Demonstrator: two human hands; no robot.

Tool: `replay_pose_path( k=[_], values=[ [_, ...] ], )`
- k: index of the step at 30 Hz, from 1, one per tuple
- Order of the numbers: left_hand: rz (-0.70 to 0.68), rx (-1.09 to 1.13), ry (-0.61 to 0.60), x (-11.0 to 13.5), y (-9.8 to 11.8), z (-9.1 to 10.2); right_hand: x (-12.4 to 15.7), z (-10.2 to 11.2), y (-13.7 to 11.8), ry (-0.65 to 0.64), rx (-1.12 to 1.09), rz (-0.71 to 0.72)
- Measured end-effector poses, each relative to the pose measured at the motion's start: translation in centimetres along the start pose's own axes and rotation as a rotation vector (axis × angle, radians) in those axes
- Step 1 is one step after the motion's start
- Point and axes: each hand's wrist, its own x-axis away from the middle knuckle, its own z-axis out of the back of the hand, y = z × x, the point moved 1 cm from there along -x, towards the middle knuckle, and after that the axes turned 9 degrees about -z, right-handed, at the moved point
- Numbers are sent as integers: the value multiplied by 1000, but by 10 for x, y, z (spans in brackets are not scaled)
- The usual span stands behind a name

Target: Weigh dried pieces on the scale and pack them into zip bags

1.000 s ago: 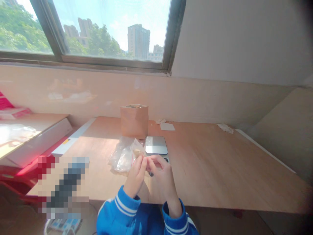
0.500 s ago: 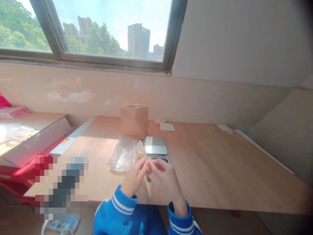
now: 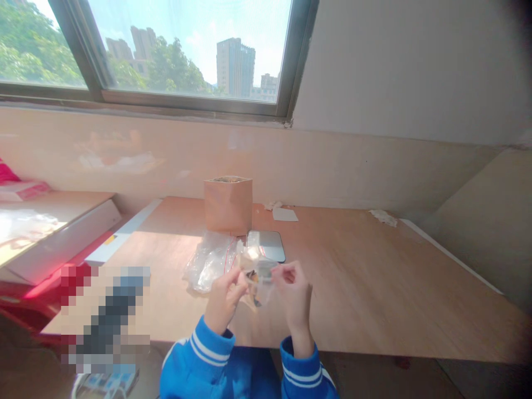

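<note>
A small clear plastic bag (image 3: 266, 288) is stretched between my two hands above the table's front part. Dark and orange bits show inside it, too blurred to name. My left hand (image 3: 226, 293) pinches the bag's left side. On the other side, my right hand (image 3: 294, 282) has thumb and fingers closed on the bag's upper right edge. Just behind the bag lies a kitchen scale (image 3: 272, 246) with a silver plate, its front part hidden. Left of the scale is a pile of clear zip bags (image 3: 208, 266) with red lines.
A brown paper bag (image 3: 228, 208) stands upright with its top open behind the zip bags. White paper scraps (image 3: 285, 214) lie on the wooden table (image 3: 374, 288) near the wall. Left, a second table (image 3: 83, 205) holds plastic; a blurred patch covers the lower left.
My hands were together at the fingertips; now they are apart. The right hand has moved right and slightly up, and the small bag is spread between them.
</note>
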Motion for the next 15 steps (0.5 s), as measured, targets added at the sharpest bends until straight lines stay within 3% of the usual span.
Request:
replay_pose_path(
  k=[2,5,8,11,13,15],
  values=[
    [20,-35,81,1,-7,9,-7,10,3,125,-95,-29],
    [13,23,164,-1,-15,14,-5,12,-4,60,-226,-21],
    [31,205,272,-3,-22,4,7,-1,-17,-10,-328,-25],
    [213,414,392,-2,-35,-15,16,-16,-24,-40,-428,-77],
    [339,655,360,1,-43,-29,18,-23,-22,-61,-489,-110],
    [430,917,230,5,-46,-42,17,-28,-16,-85,-530,-143]
  ],
)
